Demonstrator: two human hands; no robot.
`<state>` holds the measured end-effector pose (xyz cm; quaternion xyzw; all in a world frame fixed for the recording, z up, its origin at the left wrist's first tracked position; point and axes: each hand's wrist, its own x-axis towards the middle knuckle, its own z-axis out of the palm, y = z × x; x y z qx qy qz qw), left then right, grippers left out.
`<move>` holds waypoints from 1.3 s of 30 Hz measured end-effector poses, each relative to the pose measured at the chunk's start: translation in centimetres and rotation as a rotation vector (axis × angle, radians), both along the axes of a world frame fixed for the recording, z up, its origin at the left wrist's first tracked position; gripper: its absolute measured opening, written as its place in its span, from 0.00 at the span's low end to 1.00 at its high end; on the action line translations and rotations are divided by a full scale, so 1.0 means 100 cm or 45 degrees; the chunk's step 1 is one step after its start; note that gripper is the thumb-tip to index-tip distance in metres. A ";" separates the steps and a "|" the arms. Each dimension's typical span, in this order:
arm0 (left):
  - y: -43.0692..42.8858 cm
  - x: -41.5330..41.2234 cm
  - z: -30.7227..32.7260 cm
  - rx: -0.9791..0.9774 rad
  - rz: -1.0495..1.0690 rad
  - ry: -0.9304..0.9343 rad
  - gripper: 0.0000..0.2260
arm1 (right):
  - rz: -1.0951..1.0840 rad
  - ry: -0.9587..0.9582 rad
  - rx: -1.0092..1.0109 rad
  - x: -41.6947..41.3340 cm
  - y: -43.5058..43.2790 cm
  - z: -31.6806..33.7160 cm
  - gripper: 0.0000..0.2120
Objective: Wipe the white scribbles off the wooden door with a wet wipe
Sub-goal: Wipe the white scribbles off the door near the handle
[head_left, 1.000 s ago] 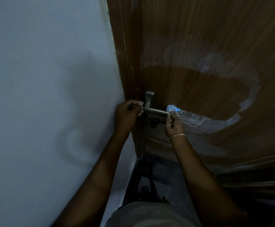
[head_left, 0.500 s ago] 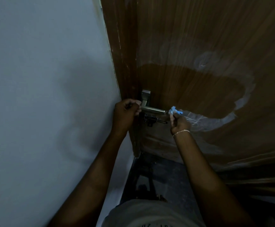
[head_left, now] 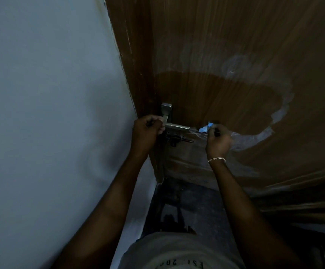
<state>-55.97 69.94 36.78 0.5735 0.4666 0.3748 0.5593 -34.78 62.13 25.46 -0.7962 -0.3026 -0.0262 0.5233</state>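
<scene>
The wooden door point(head_left: 225, 45) fills the upper right, with a dark wiped patch in its middle. White scribbles point(head_left: 254, 137) curve along the patch's lower right edge, and thin white lines run beside the handle. My right hand point(head_left: 218, 140) pinches a bluish wet wipe point(head_left: 206, 128) and presses it on the door just right of the metal lever handle point(head_left: 175, 126). My left hand point(head_left: 146, 133) grips the door's edge next to the handle's base.
A pale wall point(head_left: 51, 113) fills the left side, right up to the door's edge. A dark latch bolt point(head_left: 177, 140) sits below the handle. Dark floor point(head_left: 187, 206) lies beneath the door, with my light shirt at the bottom.
My right hand with the wipe has slid to the right, from the tip of the handle onto the white lines. My left hand has stayed at the door's edge.
</scene>
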 end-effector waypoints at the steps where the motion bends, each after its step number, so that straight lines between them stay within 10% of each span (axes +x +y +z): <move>1: -0.001 0.001 0.000 0.002 -0.008 -0.003 0.09 | 0.013 -0.002 -0.042 0.003 -0.006 -0.003 0.05; 39: -0.024 0.068 -0.009 0.057 -0.101 -0.027 0.07 | 0.094 -0.280 -0.350 0.068 -0.061 -0.007 0.05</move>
